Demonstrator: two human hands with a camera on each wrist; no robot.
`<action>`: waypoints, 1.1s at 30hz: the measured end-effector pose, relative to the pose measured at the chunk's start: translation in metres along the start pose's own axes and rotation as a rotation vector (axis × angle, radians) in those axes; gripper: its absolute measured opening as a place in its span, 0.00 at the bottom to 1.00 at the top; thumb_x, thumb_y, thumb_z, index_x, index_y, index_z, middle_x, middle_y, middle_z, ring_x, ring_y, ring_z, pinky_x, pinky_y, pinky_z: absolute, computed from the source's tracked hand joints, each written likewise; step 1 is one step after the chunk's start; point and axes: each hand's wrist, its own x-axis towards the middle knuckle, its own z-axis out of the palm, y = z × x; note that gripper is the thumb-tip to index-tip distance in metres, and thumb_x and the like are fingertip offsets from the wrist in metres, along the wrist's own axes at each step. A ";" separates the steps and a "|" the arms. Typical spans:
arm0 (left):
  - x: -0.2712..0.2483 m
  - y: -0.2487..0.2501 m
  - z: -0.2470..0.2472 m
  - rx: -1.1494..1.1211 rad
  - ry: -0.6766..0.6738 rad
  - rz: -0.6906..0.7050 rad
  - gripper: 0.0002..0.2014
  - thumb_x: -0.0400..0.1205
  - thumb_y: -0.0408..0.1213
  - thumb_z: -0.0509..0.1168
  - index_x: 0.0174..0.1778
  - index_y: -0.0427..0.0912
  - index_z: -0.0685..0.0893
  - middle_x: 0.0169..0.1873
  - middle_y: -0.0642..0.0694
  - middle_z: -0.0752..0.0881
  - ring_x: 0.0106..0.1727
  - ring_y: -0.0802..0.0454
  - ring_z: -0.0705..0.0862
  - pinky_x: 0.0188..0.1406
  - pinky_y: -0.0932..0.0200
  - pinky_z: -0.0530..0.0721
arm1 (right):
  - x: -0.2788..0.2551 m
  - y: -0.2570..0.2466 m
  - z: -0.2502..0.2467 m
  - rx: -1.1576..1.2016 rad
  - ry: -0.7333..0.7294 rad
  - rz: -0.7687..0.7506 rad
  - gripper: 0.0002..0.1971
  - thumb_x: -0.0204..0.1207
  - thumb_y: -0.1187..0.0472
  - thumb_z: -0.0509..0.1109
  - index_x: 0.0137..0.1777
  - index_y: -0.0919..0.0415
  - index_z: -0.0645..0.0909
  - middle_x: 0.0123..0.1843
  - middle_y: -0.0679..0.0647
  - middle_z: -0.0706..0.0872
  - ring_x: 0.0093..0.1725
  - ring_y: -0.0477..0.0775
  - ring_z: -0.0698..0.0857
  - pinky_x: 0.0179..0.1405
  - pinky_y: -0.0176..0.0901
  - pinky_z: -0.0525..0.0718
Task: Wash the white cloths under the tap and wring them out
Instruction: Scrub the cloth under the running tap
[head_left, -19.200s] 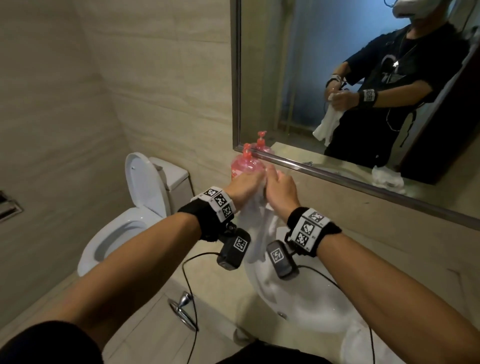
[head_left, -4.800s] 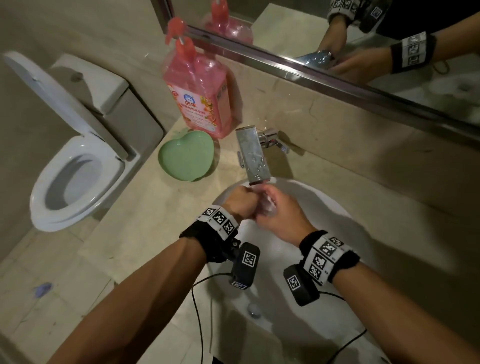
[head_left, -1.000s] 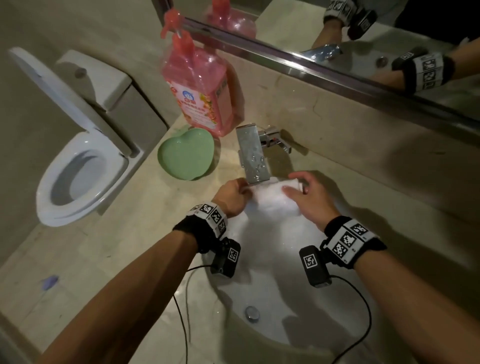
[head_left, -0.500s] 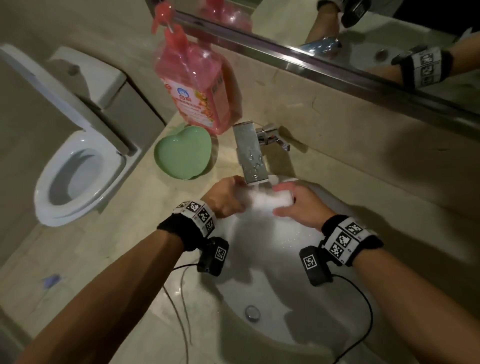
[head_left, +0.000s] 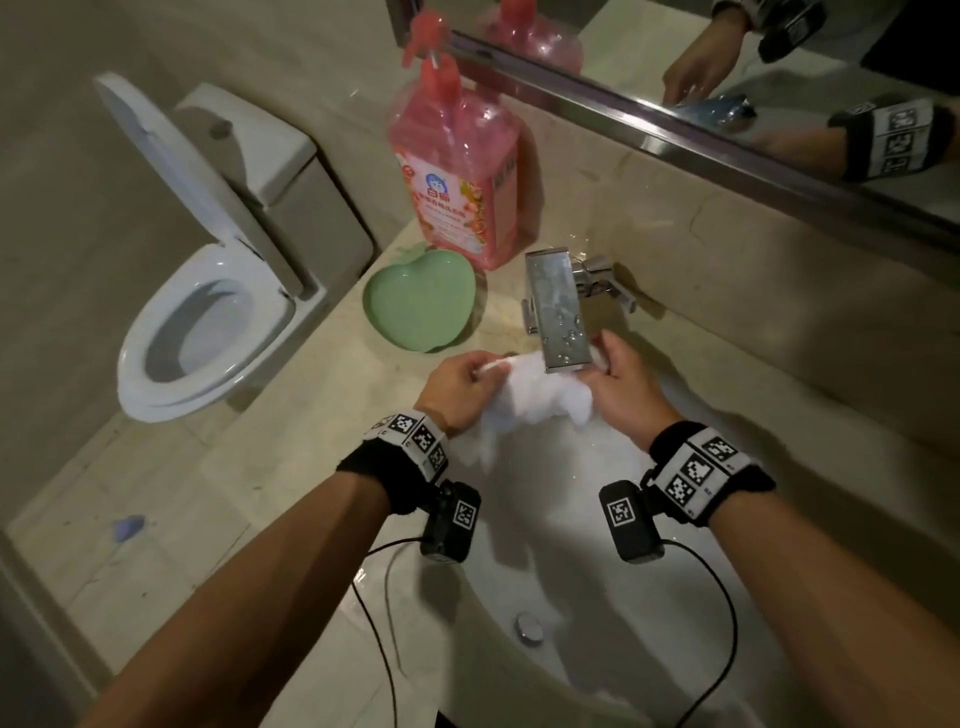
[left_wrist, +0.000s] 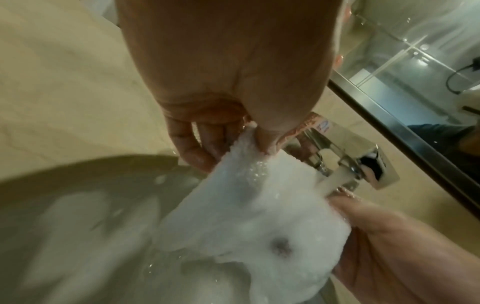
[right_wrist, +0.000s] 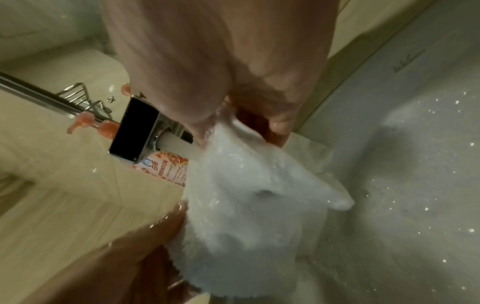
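Observation:
A wet white cloth (head_left: 540, 400) hangs spread between my two hands under the chrome tap (head_left: 558, 312), above the white basin (head_left: 571, 597). My left hand (head_left: 457, 387) pinches the cloth's left corner between thumb and fingers. My right hand (head_left: 621, 384) grips the right corner close under the spout. In the left wrist view water runs from the spout (left_wrist: 335, 179) onto the cloth (left_wrist: 249, 216). The right wrist view shows the stream (right_wrist: 179, 146) hitting the cloth (right_wrist: 249, 216), whose lower edge hangs into the basin.
A pink pump bottle of soap (head_left: 457, 176) and a green heart-shaped dish (head_left: 421, 306) stand on the beige counter left of the tap. The toilet (head_left: 208, 322) with raised lid is further left. A mirror (head_left: 727, 78) runs above the backsplash.
My hands have drawn apart and opened the bunched cloth out under the spout. The right hand moved up toward the tap's end.

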 end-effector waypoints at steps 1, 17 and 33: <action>0.003 0.002 0.007 0.030 -0.016 0.002 0.13 0.84 0.49 0.65 0.55 0.46 0.88 0.46 0.44 0.90 0.46 0.45 0.87 0.49 0.51 0.86 | -0.002 0.000 -0.004 -0.032 0.026 -0.020 0.09 0.82 0.59 0.70 0.59 0.46 0.80 0.54 0.38 0.88 0.54 0.34 0.86 0.48 0.34 0.82; 0.025 0.035 0.046 -0.103 0.042 0.037 0.10 0.82 0.27 0.65 0.57 0.37 0.88 0.52 0.42 0.91 0.54 0.46 0.89 0.56 0.47 0.88 | -0.025 0.037 -0.048 -0.300 -0.171 0.117 0.36 0.67 0.64 0.85 0.69 0.46 0.69 0.61 0.48 0.83 0.51 0.44 0.83 0.36 0.23 0.78; -0.005 0.011 0.009 0.256 -0.174 -0.011 0.11 0.83 0.38 0.63 0.60 0.47 0.83 0.58 0.43 0.87 0.57 0.44 0.84 0.60 0.52 0.81 | -0.004 0.001 0.003 0.018 -0.078 0.122 0.18 0.78 0.69 0.70 0.65 0.53 0.83 0.57 0.49 0.89 0.50 0.52 0.86 0.47 0.42 0.86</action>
